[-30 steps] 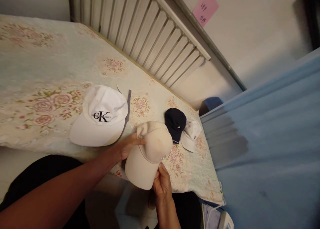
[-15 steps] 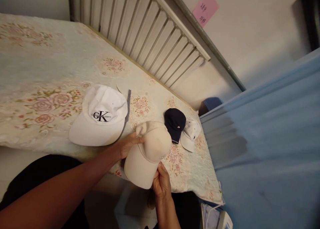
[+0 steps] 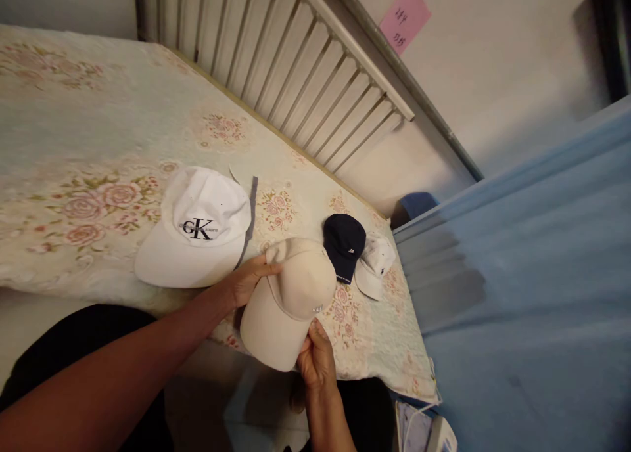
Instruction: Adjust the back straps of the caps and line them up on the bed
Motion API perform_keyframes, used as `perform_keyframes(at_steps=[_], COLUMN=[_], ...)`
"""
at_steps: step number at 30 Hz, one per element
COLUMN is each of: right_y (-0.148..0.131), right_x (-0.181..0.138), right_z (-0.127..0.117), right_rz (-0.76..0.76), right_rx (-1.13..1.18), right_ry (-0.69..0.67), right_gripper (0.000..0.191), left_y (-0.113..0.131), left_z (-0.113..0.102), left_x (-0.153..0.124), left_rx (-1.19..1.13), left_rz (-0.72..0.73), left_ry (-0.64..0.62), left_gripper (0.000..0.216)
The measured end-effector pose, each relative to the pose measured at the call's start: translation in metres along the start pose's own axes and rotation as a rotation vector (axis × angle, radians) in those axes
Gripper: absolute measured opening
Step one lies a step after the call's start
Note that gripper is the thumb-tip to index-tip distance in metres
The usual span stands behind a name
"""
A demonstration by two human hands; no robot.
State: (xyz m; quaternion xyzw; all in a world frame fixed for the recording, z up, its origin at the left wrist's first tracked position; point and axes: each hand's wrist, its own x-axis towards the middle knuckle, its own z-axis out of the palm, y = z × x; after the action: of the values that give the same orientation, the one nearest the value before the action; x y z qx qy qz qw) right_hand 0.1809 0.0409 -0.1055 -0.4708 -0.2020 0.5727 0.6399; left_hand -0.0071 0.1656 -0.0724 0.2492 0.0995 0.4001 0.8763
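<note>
A cream baseball cap [image 3: 303,278] is held between my two hands over the near edge of the bed, its brim pointing down toward me. My left hand [image 3: 251,278] grips the cap's left side, thumb on the crown and the other fingers hidden beneath. On the brim's right edge, close to a small logo, my right hand [image 3: 317,353] pinches with its thumb on top. A white cap [image 3: 210,205] with a black CK-style logo lies left of my left hand, its grey strap sticking out. Beyond the held cap rest a dark navy cap [image 3: 344,238] and another white cap [image 3: 377,265], side by side.
Flowered cloth [image 3: 162,110] covers the bed. A metal-barred headboard or radiator [image 3: 296,64] runs along the wall behind. Blue curtain [image 3: 517,294] hangs at the right, with a blue item [image 3: 418,204] near its far end. A white device [image 3: 442,435] with a cable sits at lower right.
The cream cap has shifted slightly left and turned a little, showing more of its small logo. Both hands keep their hold; the other caps stay put.
</note>
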Motion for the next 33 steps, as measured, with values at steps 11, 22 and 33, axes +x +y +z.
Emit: perform_keyframes(at_steps=[11,22,33], right_y=[-0.001,-0.002,0.0], right_x=[-0.002,-0.002,-0.002], right_z=[0.0,0.001,-0.002], right_rz=[0.022,0.036,0.019], right_rx=[0.015,0.003,0.012], right_ry=[-0.025,0.006,-0.044], right_gripper=[0.037,0.038,0.034], left_y=[0.009,0.002,0.0], left_z=[0.009,0.0,-0.002], left_x=[-0.005,-0.001,-0.001], left_rx=[0.028,0.049,0.05], left_rz=[0.014,0.023,0.02], left_ry=[-0.047,0.019,0.028], left_gripper=[0.062,0.067,0.065])
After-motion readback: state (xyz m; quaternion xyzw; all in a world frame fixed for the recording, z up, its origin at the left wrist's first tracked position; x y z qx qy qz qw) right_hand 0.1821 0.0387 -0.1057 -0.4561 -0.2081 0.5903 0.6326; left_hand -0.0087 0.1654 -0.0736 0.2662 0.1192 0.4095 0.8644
